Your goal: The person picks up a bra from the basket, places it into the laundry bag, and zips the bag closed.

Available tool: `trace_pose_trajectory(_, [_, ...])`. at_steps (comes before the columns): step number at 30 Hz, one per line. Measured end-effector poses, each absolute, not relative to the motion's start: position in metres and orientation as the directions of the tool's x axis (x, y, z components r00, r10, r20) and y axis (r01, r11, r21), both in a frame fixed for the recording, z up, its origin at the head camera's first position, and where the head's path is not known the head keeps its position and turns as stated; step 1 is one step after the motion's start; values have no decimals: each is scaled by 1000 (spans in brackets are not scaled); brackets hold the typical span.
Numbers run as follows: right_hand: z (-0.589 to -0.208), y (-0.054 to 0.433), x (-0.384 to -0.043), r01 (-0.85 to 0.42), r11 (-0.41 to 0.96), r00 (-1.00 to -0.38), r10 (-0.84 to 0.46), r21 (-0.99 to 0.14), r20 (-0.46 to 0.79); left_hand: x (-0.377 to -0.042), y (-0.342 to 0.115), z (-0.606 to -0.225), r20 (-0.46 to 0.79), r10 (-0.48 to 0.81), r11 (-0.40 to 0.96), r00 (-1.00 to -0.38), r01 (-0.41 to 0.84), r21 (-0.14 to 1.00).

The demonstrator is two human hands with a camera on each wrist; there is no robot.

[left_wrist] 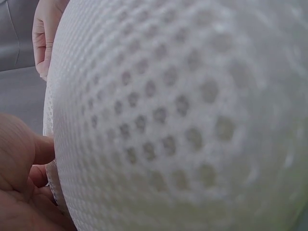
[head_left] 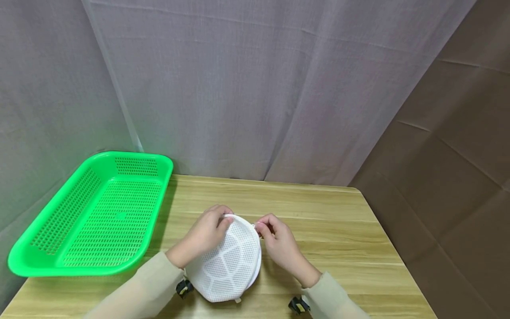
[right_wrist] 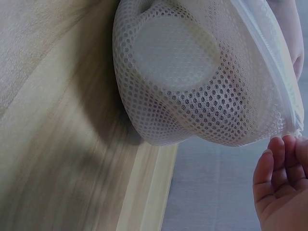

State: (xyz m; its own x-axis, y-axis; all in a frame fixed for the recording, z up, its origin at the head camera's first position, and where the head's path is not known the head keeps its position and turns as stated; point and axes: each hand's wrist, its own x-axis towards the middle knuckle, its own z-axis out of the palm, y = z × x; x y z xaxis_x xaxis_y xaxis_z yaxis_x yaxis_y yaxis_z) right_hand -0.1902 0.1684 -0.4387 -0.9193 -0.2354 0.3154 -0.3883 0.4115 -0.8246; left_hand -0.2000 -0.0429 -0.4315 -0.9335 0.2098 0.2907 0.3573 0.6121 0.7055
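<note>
A white mesh laundry bag [head_left: 229,270] with a rounded shape stands over the table between both hands, and its netting fills most of the left wrist view. My left hand [head_left: 205,235] grips the bag's upper left rim, thumb on the near face and fingers behind. At the right end of the rim, my right hand [head_left: 280,243] pinches a small part that looks like the zipper pull. In the right wrist view, the zipper band [right_wrist: 264,48] runs down to those fingertips. A pale round panel [right_wrist: 175,53] shows at the bag's end.
A green plastic basket [head_left: 159,212] with perforated walls sits on the left of the wooden table [head_left: 326,221]. Grey curtain [head_left: 219,88] hangs behind the table, and brown cloth [head_left: 450,177] covers the right side.
</note>
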Motion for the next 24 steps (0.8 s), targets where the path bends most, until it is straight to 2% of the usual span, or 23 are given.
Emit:
trace_pose_trajectory(13, [-447, 176, -195, -440, 429, -895, -281, -789, 347, -200, -43, -431, 269, 205, 605, -941, 337, 721])
trace_pose_trajectory(24, [-450, 179, -196, -435, 434, -897, -282, -789, 340, -202, -46, -433, 259, 191, 601, -947, 321, 731])
